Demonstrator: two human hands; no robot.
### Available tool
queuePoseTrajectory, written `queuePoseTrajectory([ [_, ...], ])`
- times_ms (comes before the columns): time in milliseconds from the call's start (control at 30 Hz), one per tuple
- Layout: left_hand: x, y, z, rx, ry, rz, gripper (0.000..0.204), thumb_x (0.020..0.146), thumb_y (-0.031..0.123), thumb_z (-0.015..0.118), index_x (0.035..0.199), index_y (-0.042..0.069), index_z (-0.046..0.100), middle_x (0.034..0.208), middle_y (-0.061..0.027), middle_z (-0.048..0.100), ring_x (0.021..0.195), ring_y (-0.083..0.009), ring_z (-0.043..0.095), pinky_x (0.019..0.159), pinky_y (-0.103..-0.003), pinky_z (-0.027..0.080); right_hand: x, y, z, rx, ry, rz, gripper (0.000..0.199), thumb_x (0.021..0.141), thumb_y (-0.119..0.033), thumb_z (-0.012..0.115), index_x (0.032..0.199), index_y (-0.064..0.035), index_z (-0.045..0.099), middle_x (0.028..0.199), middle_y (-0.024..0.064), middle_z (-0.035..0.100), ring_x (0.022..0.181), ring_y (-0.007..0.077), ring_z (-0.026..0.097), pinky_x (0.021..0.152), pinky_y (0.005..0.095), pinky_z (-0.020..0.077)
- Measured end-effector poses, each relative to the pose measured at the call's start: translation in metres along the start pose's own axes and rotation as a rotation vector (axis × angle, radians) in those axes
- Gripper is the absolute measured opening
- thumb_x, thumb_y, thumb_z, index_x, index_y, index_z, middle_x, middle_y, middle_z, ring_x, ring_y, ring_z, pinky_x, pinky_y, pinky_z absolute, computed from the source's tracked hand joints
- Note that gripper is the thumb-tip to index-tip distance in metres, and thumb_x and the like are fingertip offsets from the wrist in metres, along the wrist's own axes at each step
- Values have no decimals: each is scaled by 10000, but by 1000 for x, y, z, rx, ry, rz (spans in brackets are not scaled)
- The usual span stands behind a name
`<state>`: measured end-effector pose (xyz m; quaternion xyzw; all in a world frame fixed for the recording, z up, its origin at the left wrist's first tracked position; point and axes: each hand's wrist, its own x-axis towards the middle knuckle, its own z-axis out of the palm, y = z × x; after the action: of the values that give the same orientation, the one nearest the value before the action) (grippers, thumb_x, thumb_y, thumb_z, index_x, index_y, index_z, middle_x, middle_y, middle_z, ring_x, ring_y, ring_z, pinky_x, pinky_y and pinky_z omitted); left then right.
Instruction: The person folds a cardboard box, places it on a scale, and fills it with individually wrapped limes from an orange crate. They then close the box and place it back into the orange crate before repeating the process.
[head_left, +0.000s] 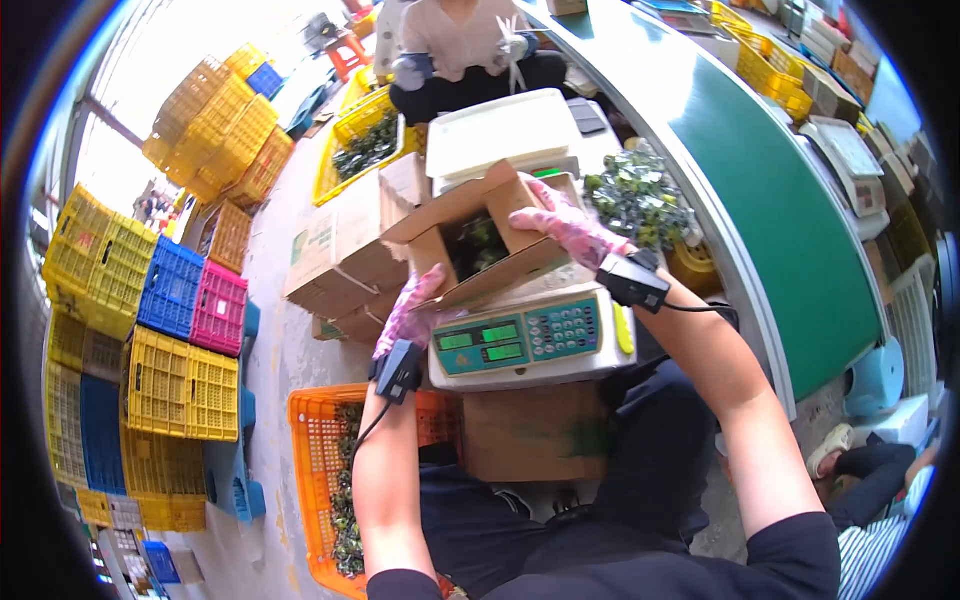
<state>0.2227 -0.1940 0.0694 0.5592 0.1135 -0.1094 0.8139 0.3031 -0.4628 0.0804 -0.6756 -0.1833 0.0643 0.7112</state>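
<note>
An open cardboard box [522,274] with raised flaps is tilted above a digital scale [480,358] with lit green displays and a keypad. Dark green leafy stuff [474,246] shows inside it. My left hand [412,312], in a pink patterned glove, grips the box's near left corner, the thumb on its outer side. My right hand [568,226], gloved alike, is closed on the right wall and flap. Whether the box touches the scale's platform cannot be made out. A dark device is strapped to each wrist.
An orange crate [300,440] of greens stands at my left. Cartons [335,240], a white foam box [500,128] and a heap of greens [640,195] surround the scale. A green-topped table [770,220] runs along the right. Crates [185,375] are stacked left; a co-worker [465,45] sits opposite.
</note>
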Motion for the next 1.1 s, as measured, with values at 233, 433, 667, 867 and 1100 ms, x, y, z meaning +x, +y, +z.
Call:
queuePoseTrajectory([
  [233,-77,2,87,-114,-324,147,764,896,422,617,1475,52,282,1378,-187,470,1168,-348,561,1048,-504,433,-122,-6,-205,-979,297,-300,440,891,-56,575,1320,10,507,1302,156,553,1153,242,554,1010,351,452],
  [433,-104,-206,-80,181,312,-99,309,979,326,553,1120,63,636,889,-36,670,653,-105,612,588,-273,501,-355,-55,-585,-122,624,174,588,1028,-407,409,1428,23,364,1262,126,567,1057,225,590,946,342,476],
  [667,-171,-305,-147,1071,717,-696,672,883,493,556,1356,21,491,1327,-277,520,1262,-408,486,1066,-460,389,-327,57,-539,-365,867,364,566,945,-428,512,1361,-50,446,1238,122,595,1059,242,602,927,340,489],
  [867,-158,-291,-98,1168,534,-566,610,884,480,578,1246,-12,580,1290,-279,544,1220,-395,515,1037,-455,412,-340,61,-444,-791,1162,272,551,875,-446,601,1305,-112,516,1217,119,619,1061,256,612,910,338,499],
  [1100,-179,-263,-95,1059,458,-175,511,907,393,605,1184,-36,586,1103,-301,635,1096,-418,600,900,-448,500,-260,-13,-67,-460,1066,-367,539,792,-467,704,1239,-184,597,1193,115,647,1063,273,624,891,336,511],
])
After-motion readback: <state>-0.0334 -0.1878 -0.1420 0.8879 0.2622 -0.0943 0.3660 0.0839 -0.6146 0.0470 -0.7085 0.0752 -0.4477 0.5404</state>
